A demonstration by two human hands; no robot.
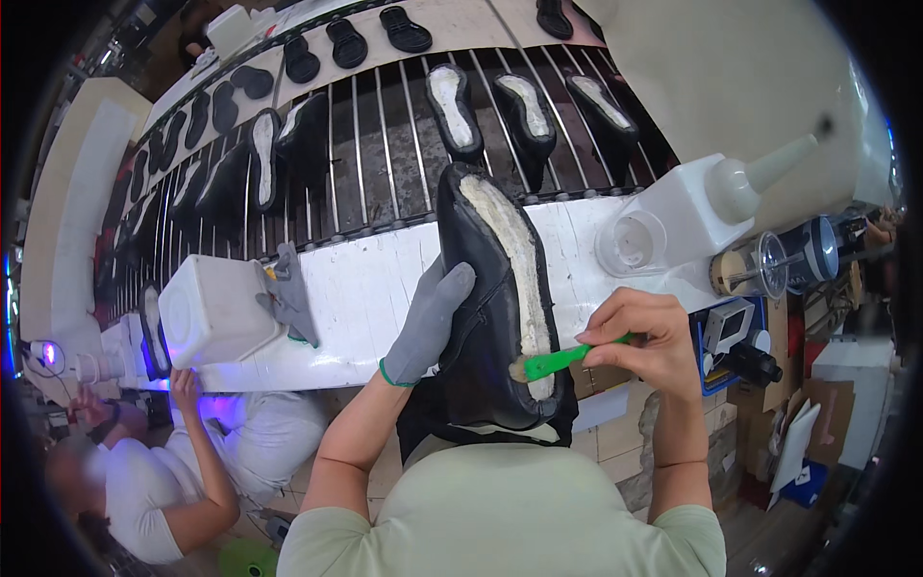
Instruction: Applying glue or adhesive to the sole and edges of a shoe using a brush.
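Note:
Sole side up, a black boot upper (471, 356) is held in front of my body, with a whitish strip (514, 240) running along its bottom inside a black rim. My left hand (428, 322), in a grey glove with a green cuff edge, grips it by its left side. Bare and pinched closed, my right hand (644, 337) has the green handle of a small brush (558, 362) between thumb and fingers. The brush's bristles touch the rim of the bottom near its end closest to me.
Beyond the white ledge (375, 284) lies a roller conveyor (380, 144) carrying several black uppers. Black soles (405, 30) line the far shelf. A white squeeze container (687, 212) and clear cup (636, 240) stand right. Left are a white box (216, 308), grey glove (286, 293) and seated co-worker (154, 490).

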